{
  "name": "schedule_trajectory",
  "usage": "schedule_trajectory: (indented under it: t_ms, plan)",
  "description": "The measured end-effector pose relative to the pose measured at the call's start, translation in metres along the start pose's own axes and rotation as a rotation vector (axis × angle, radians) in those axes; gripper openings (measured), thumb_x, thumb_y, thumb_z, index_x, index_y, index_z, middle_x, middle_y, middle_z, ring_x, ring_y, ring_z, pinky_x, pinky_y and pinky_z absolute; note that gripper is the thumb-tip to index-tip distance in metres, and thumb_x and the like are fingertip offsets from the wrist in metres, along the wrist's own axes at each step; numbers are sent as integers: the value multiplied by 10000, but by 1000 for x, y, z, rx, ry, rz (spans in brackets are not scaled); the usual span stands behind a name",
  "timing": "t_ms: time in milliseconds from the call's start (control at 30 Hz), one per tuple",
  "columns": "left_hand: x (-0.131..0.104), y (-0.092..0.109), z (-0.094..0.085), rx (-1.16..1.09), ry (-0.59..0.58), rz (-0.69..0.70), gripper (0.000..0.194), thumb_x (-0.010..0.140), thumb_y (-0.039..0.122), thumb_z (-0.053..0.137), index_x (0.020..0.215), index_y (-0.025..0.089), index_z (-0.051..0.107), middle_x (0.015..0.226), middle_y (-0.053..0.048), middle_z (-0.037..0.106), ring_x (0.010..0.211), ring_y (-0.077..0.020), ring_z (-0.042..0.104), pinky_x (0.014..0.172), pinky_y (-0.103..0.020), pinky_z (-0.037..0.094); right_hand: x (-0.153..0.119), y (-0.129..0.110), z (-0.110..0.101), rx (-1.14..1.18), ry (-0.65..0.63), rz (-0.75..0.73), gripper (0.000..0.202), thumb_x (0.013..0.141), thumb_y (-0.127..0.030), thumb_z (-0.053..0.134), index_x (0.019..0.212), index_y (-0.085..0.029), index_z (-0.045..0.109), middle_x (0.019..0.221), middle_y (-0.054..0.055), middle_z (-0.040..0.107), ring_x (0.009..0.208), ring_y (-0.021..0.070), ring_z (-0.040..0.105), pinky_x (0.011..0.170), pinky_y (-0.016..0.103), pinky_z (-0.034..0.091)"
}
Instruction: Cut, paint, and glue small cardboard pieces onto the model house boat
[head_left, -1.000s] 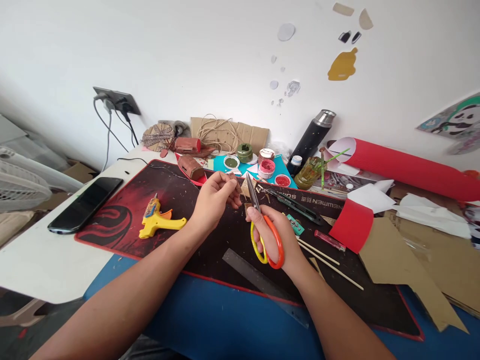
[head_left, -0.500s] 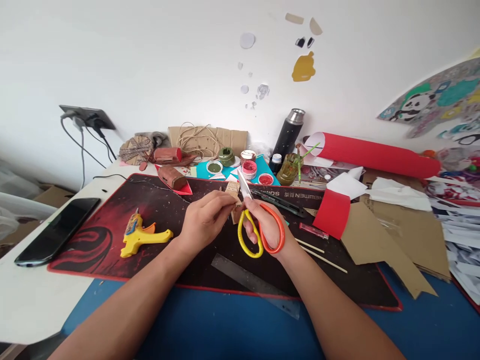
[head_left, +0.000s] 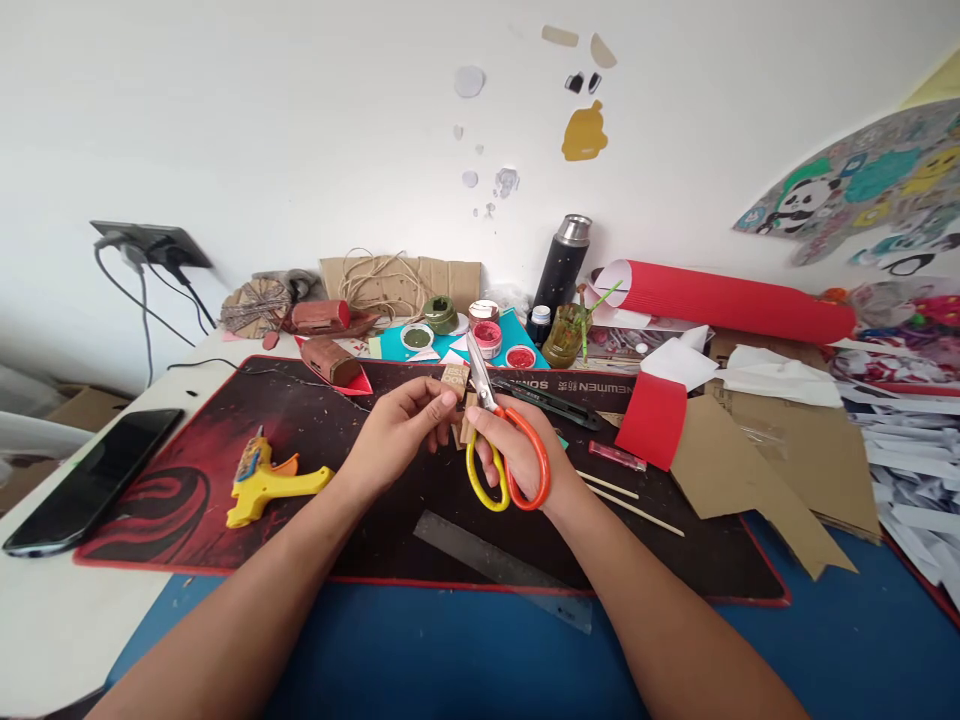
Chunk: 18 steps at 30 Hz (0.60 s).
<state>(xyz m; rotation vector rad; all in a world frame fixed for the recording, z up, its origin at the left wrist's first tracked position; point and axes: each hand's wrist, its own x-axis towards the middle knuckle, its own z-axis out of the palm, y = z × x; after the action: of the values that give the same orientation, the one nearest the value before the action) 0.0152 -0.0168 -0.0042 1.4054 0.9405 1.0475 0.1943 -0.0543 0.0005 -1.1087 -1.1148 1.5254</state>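
Scissors (head_left: pixel 517 455) with one orange and one yellow handle loop are in my right hand (head_left: pixel 514 440), blades pointing up and away. A small cardboard piece (head_left: pixel 456 378) with printed letters shows just beyond the fingertips of my left hand (head_left: pixel 409 425). Those fingers are closed in a pinch, and what lies between them is too small to make out. Another small brown cardboard bit (head_left: pixel 469 420) is beside my right fingertips, close to the scissors. Both hands are above the dark desk mat (head_left: pixel 375 540).
A yellow glue gun (head_left: pixel 274 480) and a phone (head_left: pixel 94 480) lie left. A clear ruler (head_left: pixel 502 570) lies in front. Paint jars (head_left: pixel 487 340) and a black flask (head_left: pixel 562 260) stand behind. Wooden sticks (head_left: pixel 634 505) and cut cardboard (head_left: pixel 735 460) lie right.
The view has shifted, so the scene sits slightly further left. My left thumb now shows on top of the pinch, and my hands are slightly further apart.
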Motion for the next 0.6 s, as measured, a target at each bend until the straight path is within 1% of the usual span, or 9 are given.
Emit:
schedule_trajectory:
  t_ms: [67,200,333,467,600]
  plan:
    - [3,2,-3,-60,-66,-85,454,851,596,854,818,173,694,647,17,622,530,-104,535,511,-225,455,-1,-1,2,-31,-11,8,462,850,-610,785,782,-219,547,516,-69,582,339,97,513,348,191,382]
    - [5,3,-6,-165,-134,-181,484,771,603,916,787,169,702,665,13,628,530,-93,525,504,-220,416,-1,-2,3,-83,-14,18,456,848,-605,782,782,-224,540,530,-69,590,345,103,529,347,196,396]
    - [4,3,-7,-152,-141,-208,471,741,578,940,789,168,714,656,14,627,529,-95,527,497,-220,402,-1,0,3,-122,-4,39,463,831,-597,807,781,-231,528,525,-72,593,343,111,535,339,200,401]
    - [5,2,-6,-154,-138,-241,477,725,580,941,779,164,715,650,8,637,527,-94,527,494,-215,406,-1,2,4,-138,-8,45,488,827,-625,811,785,-229,529,528,-69,595,344,112,535,338,201,399]
    - [6,2,-4,-242,-63,-264,459,721,553,938,749,163,697,629,1,632,516,-92,514,481,-206,414,-2,0,5,-102,-18,23,513,872,-700,746,827,-218,574,542,-64,594,355,111,535,352,204,403]
